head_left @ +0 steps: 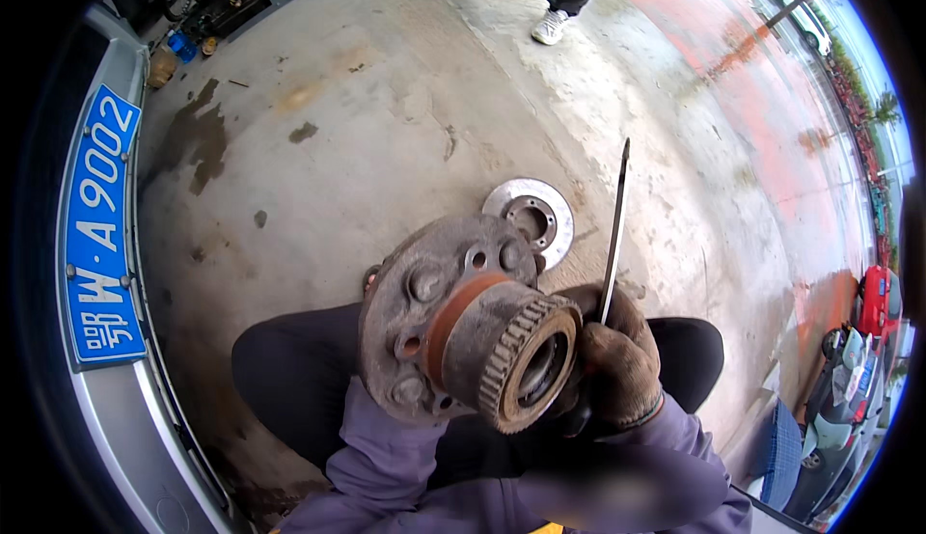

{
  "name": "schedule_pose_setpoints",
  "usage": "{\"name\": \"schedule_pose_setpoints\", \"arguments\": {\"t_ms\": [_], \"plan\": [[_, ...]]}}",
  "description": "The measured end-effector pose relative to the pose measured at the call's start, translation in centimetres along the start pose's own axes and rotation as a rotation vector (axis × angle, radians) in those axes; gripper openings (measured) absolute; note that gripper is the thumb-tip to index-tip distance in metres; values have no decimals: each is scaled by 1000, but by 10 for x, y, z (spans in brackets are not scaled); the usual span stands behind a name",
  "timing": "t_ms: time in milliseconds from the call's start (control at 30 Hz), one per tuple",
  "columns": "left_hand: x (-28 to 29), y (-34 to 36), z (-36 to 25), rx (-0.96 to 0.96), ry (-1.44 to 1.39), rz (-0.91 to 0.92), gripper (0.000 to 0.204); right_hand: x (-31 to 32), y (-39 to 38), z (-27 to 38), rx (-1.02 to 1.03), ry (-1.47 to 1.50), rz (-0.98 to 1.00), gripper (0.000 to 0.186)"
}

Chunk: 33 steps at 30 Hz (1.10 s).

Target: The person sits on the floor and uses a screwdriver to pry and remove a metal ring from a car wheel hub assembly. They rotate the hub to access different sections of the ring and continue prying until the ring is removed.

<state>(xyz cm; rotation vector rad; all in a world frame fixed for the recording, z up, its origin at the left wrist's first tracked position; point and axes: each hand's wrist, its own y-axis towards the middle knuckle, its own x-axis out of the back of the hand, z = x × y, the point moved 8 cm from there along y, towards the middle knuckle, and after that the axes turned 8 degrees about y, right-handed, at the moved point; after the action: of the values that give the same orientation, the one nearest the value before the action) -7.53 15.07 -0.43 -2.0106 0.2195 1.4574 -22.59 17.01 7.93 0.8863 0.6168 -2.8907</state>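
A rusty wheel hub is held up in front of me, its round flange to the left and its toothed ring toward the right and near. My left hand supports it from behind the flange. Only a fingertip shows there; the flange hides the rest. At the ring's right side, my right hand, in a brown work glove, is closed round a screwdriver. The long shaft points up and away, while the grip is mostly hidden. Beyond the hub, a shiny brake disc lies on the concrete floor.
A silver car bumper with a blue plate runs along my left. Someone's legs in dark trousers and light shoes stand ahead. Dark parts and a blue bottle sit far left. Parked vehicles are at right.
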Motion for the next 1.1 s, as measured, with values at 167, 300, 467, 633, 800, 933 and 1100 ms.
{"name": "schedule_pose_setpoints", "arguments": {"t_ms": [167, 300, 467, 633, 800, 933, 1100], "plan": [[18, 9, -3, -126, 140, -175, 55, 14, 19, -5, -50, 89, 29, 53], [50, 35, -2, -95, 579, -82, 56, 36, 25, -10, -122, 117, -57, 59], [77, 39, 13, -194, 549, 154, 57, 54, 22, -6, -120, 10, -63, 61], [70, 42, 25, -187, 530, 199, 59, 63, 25, 30, 190, -418, -87, 62], [60, 46, 31, -176, 510, 213, 60, 67, 34, 49, 212, -766, -129, 57], [60, 45, 31, -186, 471, 204, 62, 77, 34, 27, -180, -380, -142, 44], [57, 39, 30, -215, 447, 207, 63, 64, 33, 23, -124, -161, -97, 35]]}}
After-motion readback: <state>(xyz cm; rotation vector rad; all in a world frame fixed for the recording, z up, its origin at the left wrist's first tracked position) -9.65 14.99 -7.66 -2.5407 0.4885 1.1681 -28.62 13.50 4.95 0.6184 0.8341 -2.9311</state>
